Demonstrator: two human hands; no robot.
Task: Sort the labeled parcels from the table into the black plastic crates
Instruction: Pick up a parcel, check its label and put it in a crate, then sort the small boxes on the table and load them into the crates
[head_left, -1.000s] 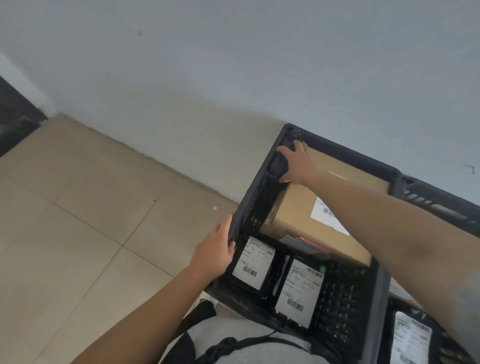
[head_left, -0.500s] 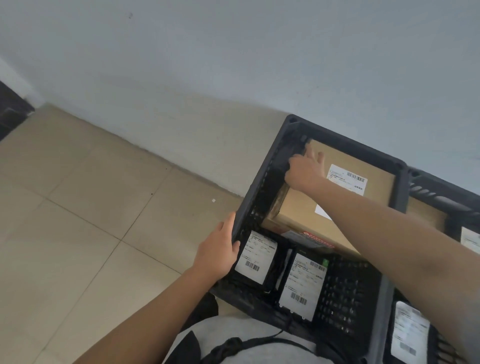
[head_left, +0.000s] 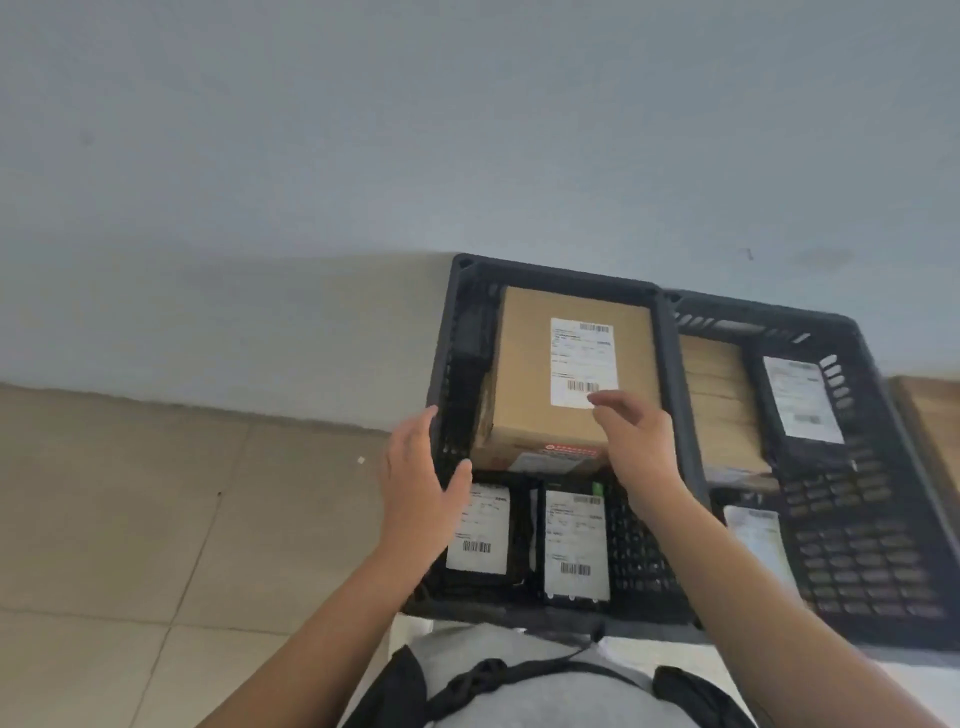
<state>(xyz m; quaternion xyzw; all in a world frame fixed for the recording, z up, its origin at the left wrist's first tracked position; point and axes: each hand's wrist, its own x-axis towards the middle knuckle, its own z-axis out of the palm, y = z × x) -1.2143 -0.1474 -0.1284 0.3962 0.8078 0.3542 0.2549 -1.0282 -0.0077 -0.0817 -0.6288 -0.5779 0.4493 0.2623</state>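
On the far left, a tiled floor (head_left: 130, 519) meets a pale wall (head_left: 363, 156). Next comes the left hand (head_left: 415, 488), fingers straight and slightly apart, its palm against the outer wall of the left crate (head_left: 447, 374) with the thumb hooked over the rim. Inside that crate a cardboard box (head_left: 524, 379) with a white label fills the far half, while two small black parcels (head_left: 480, 530) (each labelled) lie flat side by side in the near half. The right hand (head_left: 636, 441) hovers over the box's near edge, fingers loosely spread and holding nothing; whether the fingertips touch the box is hard to tell. Just to the right stands the right crate (head_left: 857, 519), touching the first, with brown boxes and labelled parcels inside.
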